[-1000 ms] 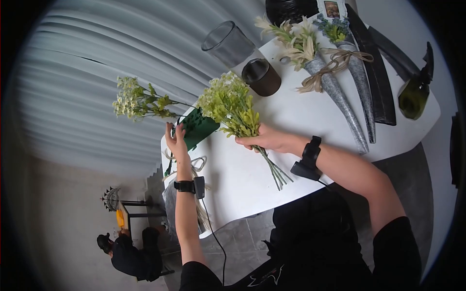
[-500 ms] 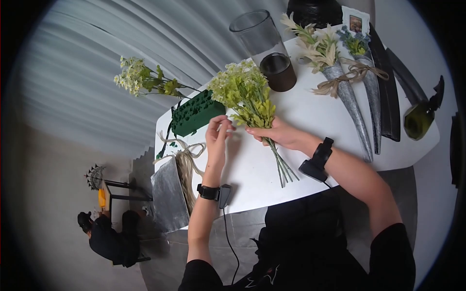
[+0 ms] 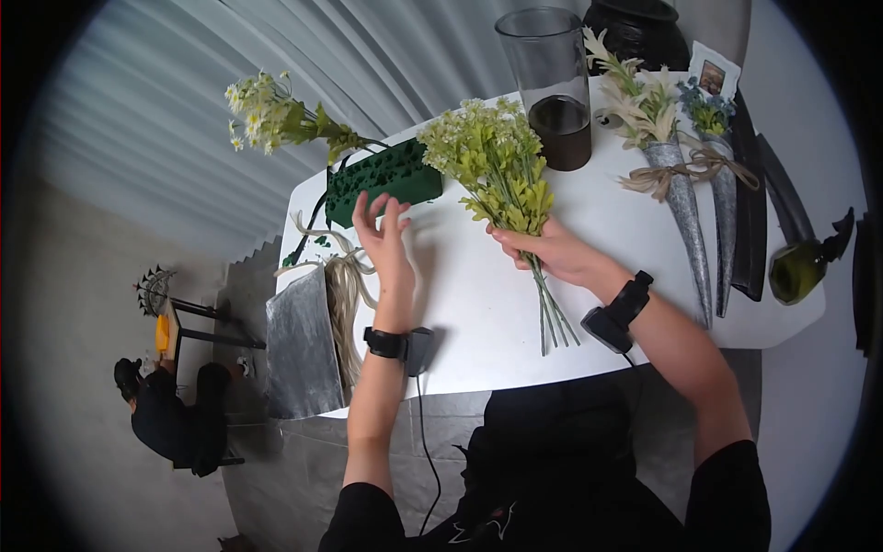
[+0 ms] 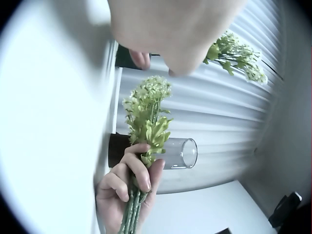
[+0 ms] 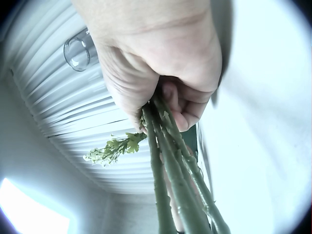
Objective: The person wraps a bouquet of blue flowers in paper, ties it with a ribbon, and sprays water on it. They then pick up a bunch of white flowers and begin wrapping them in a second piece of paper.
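Note:
The right hand (image 3: 561,250) grips a bunch of white and yellow-green flowers (image 3: 497,156) by the stems, which stick out below the fist toward the table's front edge. Thick green stems (image 5: 170,165) run down from the curled fingers in the right wrist view. The left hand (image 3: 385,241) is raised with fingers spread and slightly bent, holding nothing, in front of a dark green foam block (image 3: 391,179). Another flower stem with white blooms (image 3: 267,115) reaches out past the block's far left end; whether it is stuck in the block cannot be told.
A glass cylinder with a dark lower part (image 3: 563,110) stands behind the bunch. Two grey cones with flowers and bows (image 3: 688,221) lie to the right, near a green bottle (image 3: 795,273). A grey sheet (image 3: 303,350) and raffia (image 3: 345,299) lie at left. A person (image 3: 175,419) sits beyond.
The left hand has moved away from the loose flowers by the block, then left of the held bunch, its fingers spreading. The right hand keeps its grip. The head view has shifted.

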{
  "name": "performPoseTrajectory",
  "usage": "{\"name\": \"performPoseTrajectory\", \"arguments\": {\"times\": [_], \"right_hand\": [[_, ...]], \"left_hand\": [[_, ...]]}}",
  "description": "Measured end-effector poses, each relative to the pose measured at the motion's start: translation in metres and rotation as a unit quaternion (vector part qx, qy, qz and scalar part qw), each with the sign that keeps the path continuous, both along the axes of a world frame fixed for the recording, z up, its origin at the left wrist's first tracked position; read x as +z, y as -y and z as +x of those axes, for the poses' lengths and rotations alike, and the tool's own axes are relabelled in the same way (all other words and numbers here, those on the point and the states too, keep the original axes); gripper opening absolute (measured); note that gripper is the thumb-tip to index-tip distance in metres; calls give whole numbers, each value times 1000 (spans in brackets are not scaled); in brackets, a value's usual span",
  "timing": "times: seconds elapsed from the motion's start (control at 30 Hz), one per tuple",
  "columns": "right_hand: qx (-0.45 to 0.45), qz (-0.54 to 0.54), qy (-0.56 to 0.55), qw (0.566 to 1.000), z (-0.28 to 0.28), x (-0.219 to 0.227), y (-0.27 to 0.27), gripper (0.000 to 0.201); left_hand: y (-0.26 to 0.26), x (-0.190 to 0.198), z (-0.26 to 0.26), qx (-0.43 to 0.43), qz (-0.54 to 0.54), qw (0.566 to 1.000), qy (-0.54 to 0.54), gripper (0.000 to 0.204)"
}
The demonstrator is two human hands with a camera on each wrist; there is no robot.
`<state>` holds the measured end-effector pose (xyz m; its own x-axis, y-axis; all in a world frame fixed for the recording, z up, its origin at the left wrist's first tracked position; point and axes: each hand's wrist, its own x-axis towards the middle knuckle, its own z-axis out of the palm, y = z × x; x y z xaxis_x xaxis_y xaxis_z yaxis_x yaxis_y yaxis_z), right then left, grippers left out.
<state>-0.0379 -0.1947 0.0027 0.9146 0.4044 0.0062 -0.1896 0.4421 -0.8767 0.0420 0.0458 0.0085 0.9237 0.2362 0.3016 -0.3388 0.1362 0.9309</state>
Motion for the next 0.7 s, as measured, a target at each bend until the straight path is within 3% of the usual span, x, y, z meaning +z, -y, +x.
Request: {"name": "performPoseTrajectory", "arguments": {"times": [0.2, 0.43, 0.5, 0.7], "right_hand": [[22, -1, -4, 1000, 1, 1, 4, 23], [23, 8, -1, 1000, 0, 3, 4, 22], [20, 12, 1, 1000, 0, 1, 4, 19], [20, 8, 1, 1000, -1, 4, 4, 19]], "left_hand": [[-6, 33, 45, -57, 74, 996, 4, 64], [2, 59, 98, 39, 177, 981, 62, 37], [-1, 60, 114, 53, 260, 955, 130, 30], [2, 80, 141, 80, 352, 920, 152, 31]]}}
